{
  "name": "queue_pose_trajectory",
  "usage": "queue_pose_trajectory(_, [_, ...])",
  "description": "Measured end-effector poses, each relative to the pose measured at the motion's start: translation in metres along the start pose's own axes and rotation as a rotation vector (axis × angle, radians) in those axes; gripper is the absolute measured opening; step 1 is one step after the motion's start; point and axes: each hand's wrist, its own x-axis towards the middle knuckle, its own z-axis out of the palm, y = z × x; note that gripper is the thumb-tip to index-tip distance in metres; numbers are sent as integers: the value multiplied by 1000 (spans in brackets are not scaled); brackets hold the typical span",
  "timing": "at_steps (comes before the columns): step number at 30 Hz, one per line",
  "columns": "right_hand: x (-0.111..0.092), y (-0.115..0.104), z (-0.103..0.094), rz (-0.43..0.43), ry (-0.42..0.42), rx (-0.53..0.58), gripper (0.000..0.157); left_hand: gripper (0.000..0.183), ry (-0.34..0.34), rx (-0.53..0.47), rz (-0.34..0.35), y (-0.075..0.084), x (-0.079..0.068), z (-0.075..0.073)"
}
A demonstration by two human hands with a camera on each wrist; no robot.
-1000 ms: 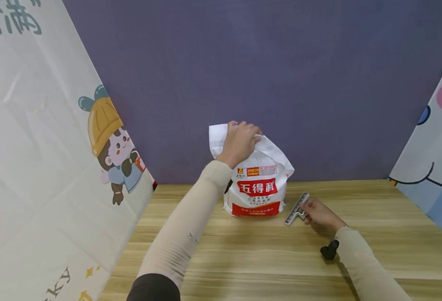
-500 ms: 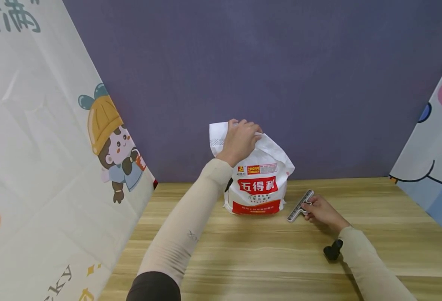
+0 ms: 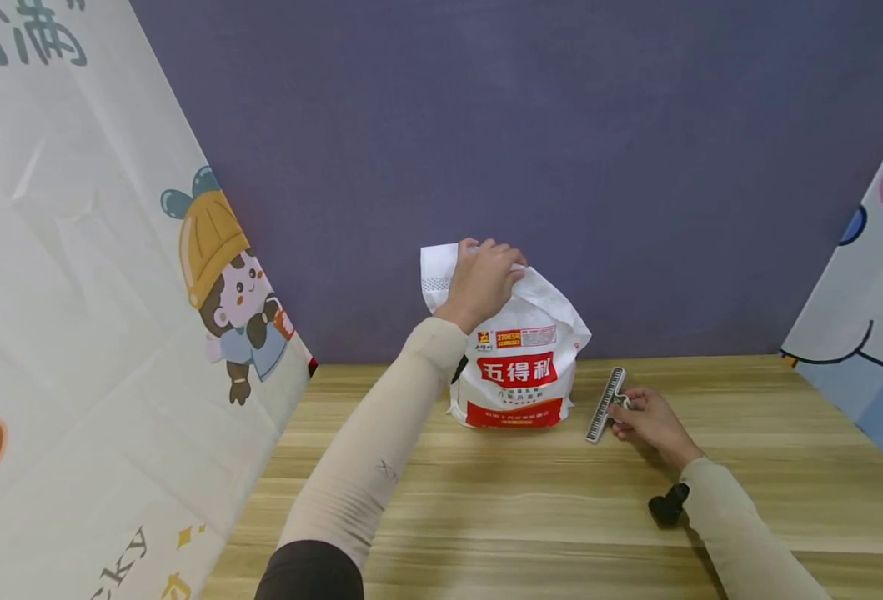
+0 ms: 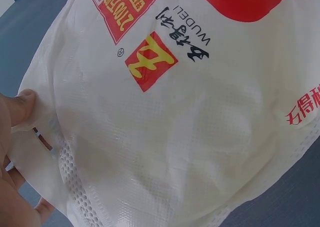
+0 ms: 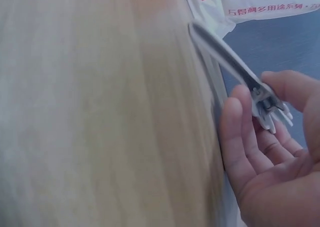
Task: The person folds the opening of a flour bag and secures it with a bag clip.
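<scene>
1. While the left hand (image 3: 482, 287) hangs on to the white bag (image 3: 519, 337), the right hand (image 3: 649, 419) has the piano-key clip (image 3: 604, 407) pinched at its metal handle end. Thumb's on one side, fingers on the other, only the clip between them. Can't tell how hard they're squeezing.

2. What's new: over the last second the clip's bar has swung steeper in the head view and drifted slightly away from the bag. My read is that it's being turned in the grip. It isn't on the bag at this point.

3. The left fingers (image 4: 22, 104) are curled round the gathered top edge, pretty much as they were a second ago. So the top is held up, with one corner sticking out on the left.

4. The bag stands upright on the wood-look tabletop (image 3: 531, 508), red print facing the person. The clip is just off to its right, not touching. Whether its lower end meets the wood, I can't tell.

5. Behind it all there's a plain bluish-purple backdrop (image 3: 606, 167), plus a cartoon panel (image 3: 73, 275) on the left.
</scene>
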Motion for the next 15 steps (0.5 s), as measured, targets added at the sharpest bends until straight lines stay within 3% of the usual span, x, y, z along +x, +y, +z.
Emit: queue_pose_trajectory(15, [-1, -23, -11, -80, 86, -83, 51, 23, -16, 8, -13, 2, -1, 0])
